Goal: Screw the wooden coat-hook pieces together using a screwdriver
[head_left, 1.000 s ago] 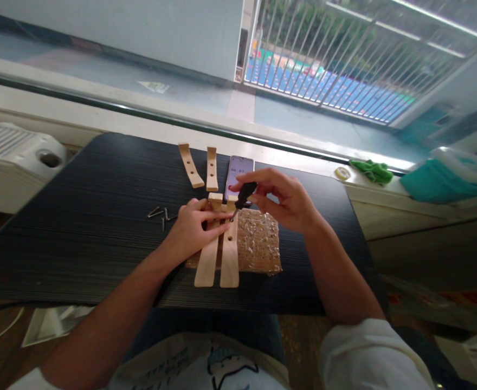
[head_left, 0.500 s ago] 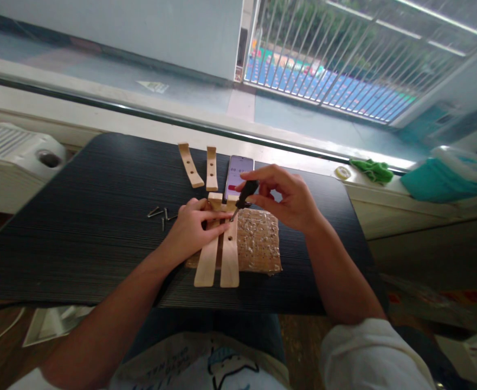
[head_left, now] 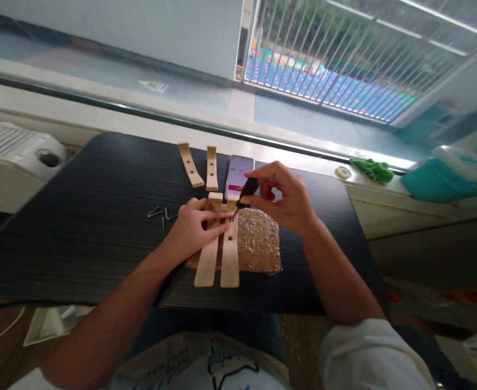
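Note:
My right hand (head_left: pixel 283 197) is closed on the black handle of a screwdriver (head_left: pixel 249 189), pinched between thumb and fingers. The tool tilts down left, its tip at the upper hole of the right wooden strip (head_left: pixel 230 265). My left hand (head_left: pixel 192 227) reaches across the left wooden strip (head_left: pixel 207 265), its thumb and a finger pressed on the right strip either side of the screwdriver tip. Both strips have raised far ends and lie side by side on a brown block (head_left: pixel 258 241) wrapped in shiny film. Whether a screw sits under the tip is too small to tell.
Several screws (head_left: pixel 163 214) lie left of my left hand on the black table (head_left: pixel 79 233). Two shorter curved wooden pieces (head_left: pixel 211 168) with holes lie beyond, beside a phone (head_left: pixel 238 167). On the sill are a tape roll (head_left: pixel 343 172), a green cloth (head_left: pixel 372 170) and a teal container (head_left: pixel 445 176).
My right hand has shifted slightly left, and its fingers have changed their grip around the screwdriver handle. The left hand, the strips and the block stay where they were.

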A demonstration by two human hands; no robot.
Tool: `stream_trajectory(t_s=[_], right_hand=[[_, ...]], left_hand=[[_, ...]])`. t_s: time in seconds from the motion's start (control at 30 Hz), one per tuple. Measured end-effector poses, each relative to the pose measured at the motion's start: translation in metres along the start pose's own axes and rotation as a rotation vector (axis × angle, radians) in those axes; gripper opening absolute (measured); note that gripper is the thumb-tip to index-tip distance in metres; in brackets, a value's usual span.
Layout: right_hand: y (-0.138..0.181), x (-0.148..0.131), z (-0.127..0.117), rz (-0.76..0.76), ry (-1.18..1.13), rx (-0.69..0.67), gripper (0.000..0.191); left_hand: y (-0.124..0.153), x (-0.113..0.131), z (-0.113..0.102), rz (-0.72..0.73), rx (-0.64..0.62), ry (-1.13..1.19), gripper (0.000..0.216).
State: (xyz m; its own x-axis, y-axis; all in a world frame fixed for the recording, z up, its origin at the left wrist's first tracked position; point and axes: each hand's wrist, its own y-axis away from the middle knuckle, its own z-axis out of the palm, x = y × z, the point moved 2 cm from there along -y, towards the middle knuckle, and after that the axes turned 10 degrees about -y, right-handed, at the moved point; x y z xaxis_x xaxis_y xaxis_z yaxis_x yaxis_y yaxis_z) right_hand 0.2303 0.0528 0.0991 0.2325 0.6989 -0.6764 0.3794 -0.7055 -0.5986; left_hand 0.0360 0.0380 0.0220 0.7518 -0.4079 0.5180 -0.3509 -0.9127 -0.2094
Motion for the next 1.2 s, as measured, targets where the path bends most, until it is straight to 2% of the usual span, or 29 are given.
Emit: stream_trajectory(t_s=[0.9,1.07,1.2], right_hand=[[0.0008,0.0004,0.0076,-0.027,0.092,0.104,0.033],[0.0007,-0.0018,0.0078,-0.102,0.127,0.104,0.035],[-0.0005,-0.0044,0.0074,-0.215,0.204,0.047,0.024]], left_hand=[[0.0,-0.0004,0.0,0.013,0.005,-0.006,0.022],[-0.0003,0.0004,0.0001,0.012,0.004,-0.012,0.023],[-0.0005,0.0013,0.0001,0.025,0.013,-0.006,0.023]])
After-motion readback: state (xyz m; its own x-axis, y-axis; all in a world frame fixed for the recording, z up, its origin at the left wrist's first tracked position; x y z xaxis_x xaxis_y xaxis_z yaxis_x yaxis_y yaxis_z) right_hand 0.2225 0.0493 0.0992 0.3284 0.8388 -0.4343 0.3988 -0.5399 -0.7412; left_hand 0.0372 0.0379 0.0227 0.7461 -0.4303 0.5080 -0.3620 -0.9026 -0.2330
